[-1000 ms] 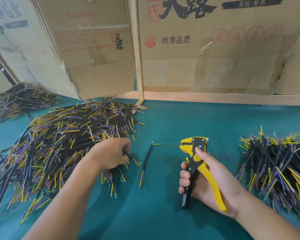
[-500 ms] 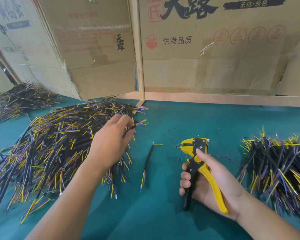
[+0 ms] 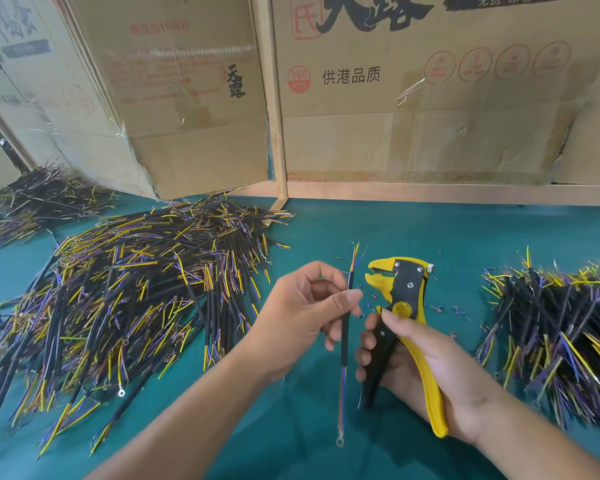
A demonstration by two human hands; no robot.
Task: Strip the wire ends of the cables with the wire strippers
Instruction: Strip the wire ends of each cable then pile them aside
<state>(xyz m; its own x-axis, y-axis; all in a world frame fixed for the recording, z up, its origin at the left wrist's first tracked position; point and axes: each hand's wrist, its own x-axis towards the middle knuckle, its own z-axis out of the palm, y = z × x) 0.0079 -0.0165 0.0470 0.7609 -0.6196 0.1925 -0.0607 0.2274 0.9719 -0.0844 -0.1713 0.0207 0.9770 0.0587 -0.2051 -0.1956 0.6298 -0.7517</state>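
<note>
A teal-green desk [image 3: 430, 233] carries heaps of black cables [image 3: 125, 289] tipped with yellow, purple and blue strands. The wire strippers [image 3: 400, 296] are bright yellow with a black jaw plate and one black handle. The single held cable [image 3: 345, 327] is black with orange-yellow ends. Brown cardboard boxes [image 3: 430, 98] show black characters and red stamps.

The green table [image 3: 430, 233] carries 3 cable heaps: a big pile [image 3: 129, 292] left of centre, a far heap [image 3: 39, 199] behind it, another pile [image 3: 561, 327] opposite, right.
</note>
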